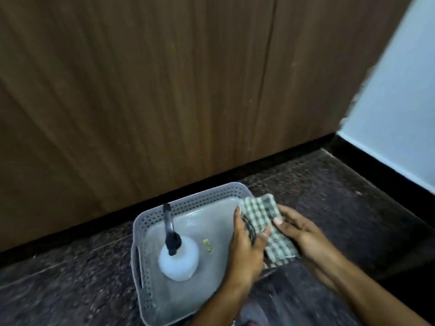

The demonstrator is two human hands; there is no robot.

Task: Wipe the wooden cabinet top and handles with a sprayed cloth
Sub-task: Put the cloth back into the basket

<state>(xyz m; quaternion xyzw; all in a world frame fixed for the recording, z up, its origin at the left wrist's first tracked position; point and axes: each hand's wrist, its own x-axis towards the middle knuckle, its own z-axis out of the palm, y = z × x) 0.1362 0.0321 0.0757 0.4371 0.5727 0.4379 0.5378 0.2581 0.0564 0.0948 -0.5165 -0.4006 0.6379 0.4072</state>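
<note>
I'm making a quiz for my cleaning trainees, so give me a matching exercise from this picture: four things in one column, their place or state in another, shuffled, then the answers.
Things:
1. spray bottle
2. checked cloth
3. grey basket
4. wooden cabinet

Places or states:
A. on the dark floor
B. held by left hand and right hand
C. rising behind the basket
D. upright inside the basket

Pairs: 1-D, 2-B, 3-A, 4-C
</note>
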